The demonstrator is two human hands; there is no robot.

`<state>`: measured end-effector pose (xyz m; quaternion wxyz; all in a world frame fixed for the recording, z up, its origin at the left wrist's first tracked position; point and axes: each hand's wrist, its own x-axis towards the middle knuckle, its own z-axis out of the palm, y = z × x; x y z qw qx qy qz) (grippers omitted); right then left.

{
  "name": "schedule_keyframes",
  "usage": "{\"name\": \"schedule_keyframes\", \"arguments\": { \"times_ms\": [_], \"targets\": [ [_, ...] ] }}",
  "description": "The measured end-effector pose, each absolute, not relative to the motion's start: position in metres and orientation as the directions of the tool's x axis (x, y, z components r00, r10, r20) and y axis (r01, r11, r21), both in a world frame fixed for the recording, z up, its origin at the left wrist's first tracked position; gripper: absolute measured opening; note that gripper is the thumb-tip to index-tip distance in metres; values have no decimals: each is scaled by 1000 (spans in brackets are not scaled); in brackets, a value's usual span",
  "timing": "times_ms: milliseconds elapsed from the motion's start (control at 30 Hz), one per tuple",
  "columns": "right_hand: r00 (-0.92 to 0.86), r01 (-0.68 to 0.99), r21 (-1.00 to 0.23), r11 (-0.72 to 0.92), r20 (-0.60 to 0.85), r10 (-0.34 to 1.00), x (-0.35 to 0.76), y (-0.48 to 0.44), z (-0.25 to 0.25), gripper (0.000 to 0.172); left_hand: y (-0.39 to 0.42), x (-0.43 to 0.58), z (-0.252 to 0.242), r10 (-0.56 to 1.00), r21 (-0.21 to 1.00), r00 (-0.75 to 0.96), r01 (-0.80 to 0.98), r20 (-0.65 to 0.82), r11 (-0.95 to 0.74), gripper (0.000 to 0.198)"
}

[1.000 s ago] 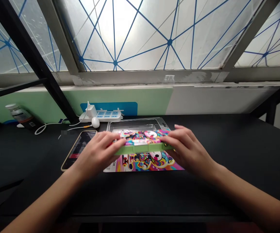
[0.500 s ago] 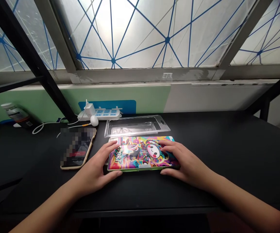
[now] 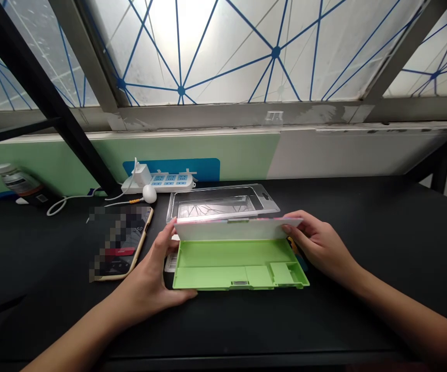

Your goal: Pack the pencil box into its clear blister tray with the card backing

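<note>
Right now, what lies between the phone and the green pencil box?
In the head view, the left hand holding the green pencil box, and a white barcoded card showing at the box's edge, next to the phone.

Bright daylight comes through frosted window glass (image 3: 223, 51), glaring top centre. Black desk (image 3: 401, 232) sits dim, pencil box (image 3: 234, 268) softly lit; wide-lens bowing at edges.

Digits ending in "50" legible on the screen of a smartphone (image 3: 119, 243), remainder pixelated. Barcode on a white card (image 3: 171, 263), too small to read. Label of a bottle (image 3: 17, 182), likewise illegible.
</note>
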<state>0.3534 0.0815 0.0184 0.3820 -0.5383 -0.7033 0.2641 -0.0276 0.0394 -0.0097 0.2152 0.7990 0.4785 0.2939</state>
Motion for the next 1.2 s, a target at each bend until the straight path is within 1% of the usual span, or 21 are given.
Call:
{"name": "schedule_keyframes", "arguments": {
  "times_ms": [67,100,167,267,367,500,567,667,733,767,800,900,967,1067,1200],
  "targets": [
    [-86,508,-834,215,200,976,351,85,14,36,39,-28,-10,906,696,357,591,226,-407,124],
    [-73,509,-835,210,201,977,351,86,11,38,39,-28,-10,909,726,357,565,214,-392,123],
    [-56,566,-787,247,262,963,351,87,6,44,39,-26,-7,909,733,360,558,209,-389,118],
    [-108,669,-664,335,358,927,355,85,2,55,38,-24,0,911,701,368,601,183,-384,117],
    [-176,725,-579,372,366,914,358,81,1,60,38,-23,4,907,642,381,654,179,-401,123],
    [-226,750,-498,435,425,876,360,76,4,68,40,-23,5,885,540,433,710,172,-452,131],
    [-278,754,-438,489,462,842,361,73,6,72,41,-23,6,882,521,444,722,154,-455,132],
    [-423,745,-330,579,439,793,364,68,9,70,41,-22,10,878,516,454,722,149,-461,130],
    [-506,728,-280,626,398,765,366,65,10,68,40,-22,12,872,518,461,713,163,-473,129],
    [-535,720,-264,642,377,756,366,64,10,70,40,-22,12,870,521,463,708,168,-477,129],
    [-560,714,-251,654,355,749,367,63,11,76,39,-22,13,870,525,462,705,170,-477,128],
    [-592,718,-241,653,281,755,366,60,10,102,38,-23,12,881,546,442,702,169,-457,126],
    [-587,731,-247,637,250,770,365,58,11,113,37,-23,11,888,564,427,696,171,-444,126],
    [-575,739,-265,620,233,784,364,57,12,117,36,-24,11,886,598,422,666,192,-447,126],
    [-538,736,-316,598,263,801,367,57,14,119,35,-26,9,889,627,402,640,218,-444,127]
  ]
}}
